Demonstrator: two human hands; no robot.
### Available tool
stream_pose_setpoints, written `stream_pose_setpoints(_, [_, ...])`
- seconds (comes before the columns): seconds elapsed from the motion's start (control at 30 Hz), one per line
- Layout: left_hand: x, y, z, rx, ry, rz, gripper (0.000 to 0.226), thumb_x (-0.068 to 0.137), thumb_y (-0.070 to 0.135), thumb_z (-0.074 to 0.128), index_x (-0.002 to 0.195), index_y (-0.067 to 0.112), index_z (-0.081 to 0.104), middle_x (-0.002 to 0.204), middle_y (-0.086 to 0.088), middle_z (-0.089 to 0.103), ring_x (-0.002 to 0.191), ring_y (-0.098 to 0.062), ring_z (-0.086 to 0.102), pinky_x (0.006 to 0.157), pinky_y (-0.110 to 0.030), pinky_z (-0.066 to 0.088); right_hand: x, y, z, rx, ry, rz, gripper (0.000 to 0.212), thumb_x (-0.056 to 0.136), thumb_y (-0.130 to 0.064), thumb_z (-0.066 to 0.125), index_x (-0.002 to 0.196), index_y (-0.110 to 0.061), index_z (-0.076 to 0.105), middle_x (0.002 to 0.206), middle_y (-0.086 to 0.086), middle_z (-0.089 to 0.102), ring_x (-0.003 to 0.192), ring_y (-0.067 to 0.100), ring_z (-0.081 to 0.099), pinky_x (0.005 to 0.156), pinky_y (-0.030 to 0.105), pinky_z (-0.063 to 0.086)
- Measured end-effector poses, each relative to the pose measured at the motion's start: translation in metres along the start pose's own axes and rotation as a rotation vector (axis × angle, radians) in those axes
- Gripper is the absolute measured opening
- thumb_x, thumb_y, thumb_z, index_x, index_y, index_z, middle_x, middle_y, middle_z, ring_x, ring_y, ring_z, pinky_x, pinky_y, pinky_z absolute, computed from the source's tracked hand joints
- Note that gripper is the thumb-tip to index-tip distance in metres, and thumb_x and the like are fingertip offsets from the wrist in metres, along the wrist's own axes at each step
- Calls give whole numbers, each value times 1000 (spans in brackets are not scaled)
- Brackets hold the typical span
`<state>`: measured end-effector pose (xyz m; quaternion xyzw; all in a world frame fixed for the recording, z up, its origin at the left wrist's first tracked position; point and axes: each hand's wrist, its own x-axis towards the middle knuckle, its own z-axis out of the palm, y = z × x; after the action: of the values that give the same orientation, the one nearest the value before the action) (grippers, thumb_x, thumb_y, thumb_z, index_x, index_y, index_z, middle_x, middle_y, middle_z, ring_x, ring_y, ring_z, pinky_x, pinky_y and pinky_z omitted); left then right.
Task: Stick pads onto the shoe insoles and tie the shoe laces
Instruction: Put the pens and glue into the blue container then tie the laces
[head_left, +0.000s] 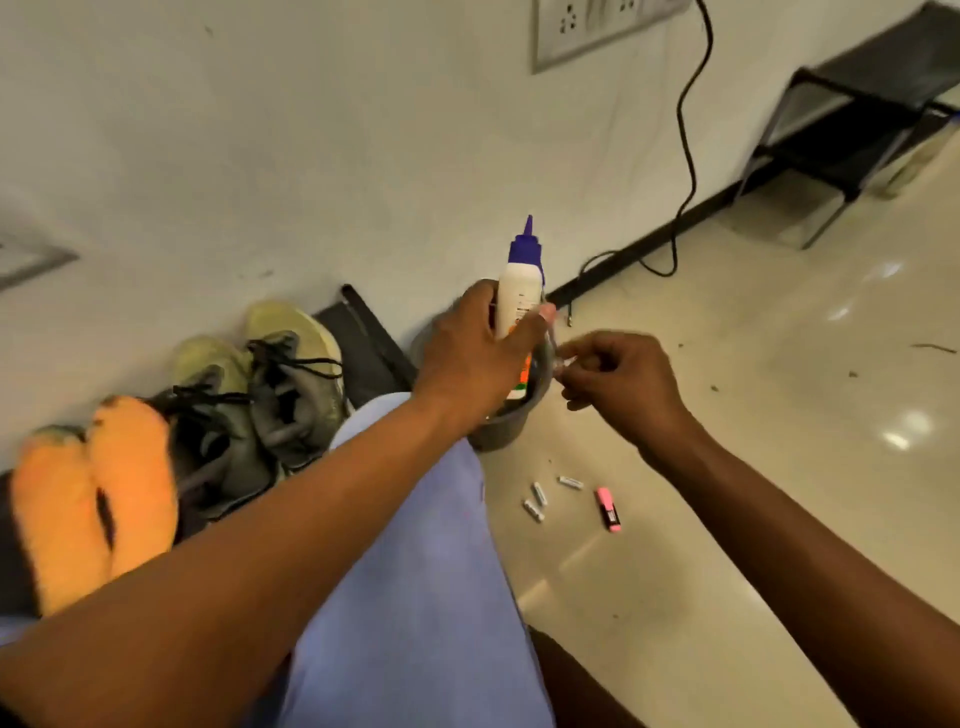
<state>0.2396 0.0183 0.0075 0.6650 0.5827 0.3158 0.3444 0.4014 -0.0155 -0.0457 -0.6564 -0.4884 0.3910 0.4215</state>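
My left hand (475, 345) grips a white glue bottle (517, 296) with a blue nozzle cap, holding it upright over a grey bowl (501, 431) on the floor. Just to the right, my right hand (615, 382) has its fingers curled and pinches something small and clear at the bowl's rim; what it is I cannot tell. Two grey-green shoes (270, 384) with loose black laces lie by the wall at left. Two orange insoles (96, 499) lie side by side in front of the shoes, at the far left.
Three small white batteries (540, 499) and a pink highlighter (608, 509) lie on the glossy floor. A black cable (685, 156) hangs from a wall socket. A black metal stand (857, 119) is at top right. My blue-clad knee (415, 545) fills the centre foreground.
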Motion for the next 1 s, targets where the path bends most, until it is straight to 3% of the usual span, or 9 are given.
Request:
stream_pose_setpoints(0.1, [-21, -1, -70, 13, 53, 27, 36, 90, 59, 66, 104, 27, 59, 93, 9, 69, 82, -7, 68, 73, -33, 59, -13, -67, 9, 46, -59, -88, 13, 84, -4, 77, 96, -9, 76, 66, 1, 71, 64, 17, 72, 65, 35, 62])
stream_pose_setpoints(0.17, [-36, -6, -121, -38, 65, -3, 45, 81, 66, 66, 102, 25, 64, 91, 3, 74, 79, -17, 73, 76, -48, 62, -24, -109, 23, 51, -139, -131, 13, 85, -4, 78, 97, -6, 76, 68, 7, 71, 65, 17, 71, 64, 32, 61])
stream_pose_setpoints(0.23, [-53, -14, -170, -43, 79, -29, 49, 75, 67, 67, 102, 26, 67, 92, 0, 75, 80, -21, 75, 79, -53, 61, -38, -149, 44, 49, -226, -160, 11, 84, -6, 79, 95, -7, 77, 74, 15, 72, 63, 18, 69, 63, 32, 61])
stream_pose_setpoints(0.37, [-90, -39, -262, -4, 143, -78, 36, 83, 59, 72, 104, 30, 70, 96, 4, 75, 84, -19, 75, 86, -54, 59, -62, -211, 101, 14, -407, -222, 6, 83, -9, 81, 89, -10, 78, 67, 14, 69, 55, 10, 62, 52, 23, 51])
stream_pose_setpoints(0.5, [-135, -66, -342, -8, 192, -169, 34, 89, 47, 73, 109, 21, 69, 91, -2, 77, 79, -27, 76, 79, -58, 61, -86, -256, 169, -46, -575, -310, 9, 82, -10, 82, 91, -8, 79, 76, 18, 74, 57, 11, 61, 52, 22, 48])
stream_pose_setpoints(0.67, [-204, -112, -428, 142, 456, -307, 36, 84, 57, 73, 94, 22, 71, 83, 1, 74, 76, -18, 74, 80, -49, 62, -119, -298, 268, -173, -735, -481, 9, 79, -12, 85, 87, -12, 80, 67, 5, 73, 55, 4, 62, 58, 18, 48])
stream_pose_setpoints(0.8, [-256, -153, -486, -151, 720, -490, 58, 79, 54, 81, 93, -1, 69, 83, -23, 72, 73, -36, 75, 68, -54, 63, -149, -324, 347, -269, -814, -608, 9, 76, -16, 85, 83, -19, 81, 69, -1, 74, 67, 11, 70, 70, 31, 56])
stream_pose_setpoints(0.9, [-290, -179, -520, -226, 906, -539, 63, 86, 48, 77, 93, -13, 63, 78, -29, 69, 66, -38, 73, 54, -40, 60, -174, -345, 400, -301, -877, -680, 8, 77, -17, 84, 84, -20, 81, 66, -9, 71, 69, 8, 69, 70, 31, 58])
stream_pose_setpoints(1.0, [-314, -205, -548, -164, 1027, -617, 64, 86, 61, 70, 87, -3, 67, 80, -23, 72, 77, -39, 74, 76, -55, 62, -196, -361, 451, -385, -928, -753, 10, 79, -20, 84, 88, -21, 81, 70, -13, 67, 72, 9, 67, 68, 26, 52])
